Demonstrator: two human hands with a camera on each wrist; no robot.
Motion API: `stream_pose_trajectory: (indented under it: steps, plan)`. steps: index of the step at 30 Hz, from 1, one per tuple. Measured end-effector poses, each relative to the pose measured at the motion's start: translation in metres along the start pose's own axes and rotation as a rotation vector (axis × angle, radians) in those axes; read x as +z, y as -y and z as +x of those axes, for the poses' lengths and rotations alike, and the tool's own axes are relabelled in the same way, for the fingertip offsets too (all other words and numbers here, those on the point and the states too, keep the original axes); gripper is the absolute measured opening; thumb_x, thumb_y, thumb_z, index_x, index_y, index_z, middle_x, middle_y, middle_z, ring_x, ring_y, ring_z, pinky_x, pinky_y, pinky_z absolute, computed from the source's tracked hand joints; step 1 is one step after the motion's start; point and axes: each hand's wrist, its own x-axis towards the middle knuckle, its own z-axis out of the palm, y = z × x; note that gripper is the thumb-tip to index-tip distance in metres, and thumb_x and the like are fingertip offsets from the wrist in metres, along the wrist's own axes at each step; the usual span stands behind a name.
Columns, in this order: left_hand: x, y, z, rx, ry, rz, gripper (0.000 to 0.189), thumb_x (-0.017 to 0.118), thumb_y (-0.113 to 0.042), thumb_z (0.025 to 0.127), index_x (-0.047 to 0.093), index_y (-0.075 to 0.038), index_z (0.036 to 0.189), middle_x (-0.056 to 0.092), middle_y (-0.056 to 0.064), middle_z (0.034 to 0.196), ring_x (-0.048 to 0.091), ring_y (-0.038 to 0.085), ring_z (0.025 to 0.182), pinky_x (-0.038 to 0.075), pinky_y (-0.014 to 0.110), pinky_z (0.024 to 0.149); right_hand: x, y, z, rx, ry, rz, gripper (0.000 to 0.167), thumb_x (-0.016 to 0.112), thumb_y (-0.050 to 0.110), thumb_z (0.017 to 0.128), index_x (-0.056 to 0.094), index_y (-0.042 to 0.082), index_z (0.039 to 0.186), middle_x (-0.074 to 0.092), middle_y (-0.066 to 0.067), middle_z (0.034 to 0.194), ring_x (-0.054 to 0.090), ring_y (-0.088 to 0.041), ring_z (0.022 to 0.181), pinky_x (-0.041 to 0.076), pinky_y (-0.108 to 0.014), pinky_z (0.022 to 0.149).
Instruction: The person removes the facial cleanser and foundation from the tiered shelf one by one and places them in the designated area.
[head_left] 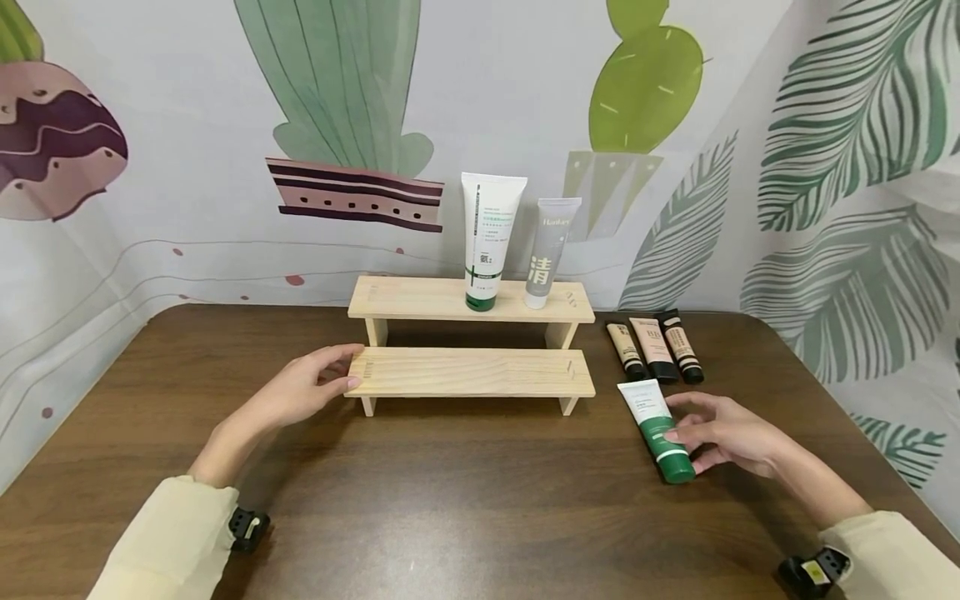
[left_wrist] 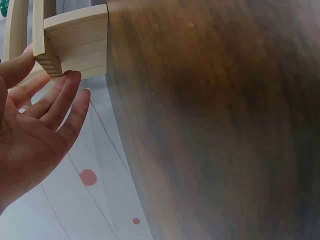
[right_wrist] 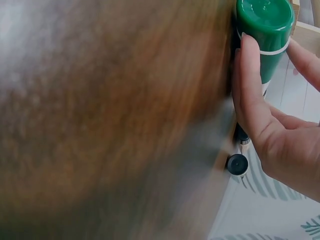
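A two-step wooden shelf [head_left: 472, 372] stands on the table, and my left hand [head_left: 315, 385] pinches the left end of its lower step. In the left wrist view, the thumb and index finger of that hand [left_wrist: 40, 122] meet the end of the board, while the other fingers extend beside it. My right hand [head_left: 723, 433] holds a green and white squeeze tube [head_left: 660, 433], thumb on its front and fingers along its right side. The tube's green cap [right_wrist: 265, 15] faces the right wrist camera. Its white crimped end points toward the back of the table.
A white tube with a green cap [head_left: 491, 237] and a grey tube [head_left: 551, 250] stand on the upper step's right half. Three small tubes, a beige one [head_left: 624, 346], a pink one [head_left: 652, 343] and a black-capped one [head_left: 680, 343], lie right of the shelf. A patterned cloth [head_left: 202, 208] hangs behind.
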Motion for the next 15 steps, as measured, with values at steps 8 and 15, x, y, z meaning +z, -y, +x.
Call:
stream_pose_trajectory:
  steps: [8, 15]
  plan:
    - [0.0017, 0.0043, 0.0006, 0.009, -0.011, 0.001, 0.041, 0.059, -0.006, 0.088, 0.047, 0.008, 0.125, 0.059, 0.019, 0.106, 0.057, 0.03, 0.095, 0.047, 0.041, 0.079, -0.0023, -0.0009, -0.0023, -0.016, -0.004, -0.029, 0.066, 0.059, 0.01, 0.088, 0.017, -0.014, 0.134, 0.056, -0.012, 0.089, 0.059, -0.018, 0.072, 0.053, -0.042, 0.062]
    - [0.001, 0.0043, 0.0007, 0.006, -0.008, 0.002, 0.042, 0.059, -0.008, 0.089, 0.047, 0.008, 0.126, 0.059, 0.018, 0.106, 0.057, 0.03, 0.095, 0.047, 0.041, 0.079, -0.0061, 0.0013, -0.0061, -0.018, -0.014, -0.059, 0.066, 0.061, 0.011, 0.087, 0.02, -0.015, 0.131, 0.058, -0.013, 0.092, 0.058, -0.019, 0.074, 0.053, -0.045, 0.064]
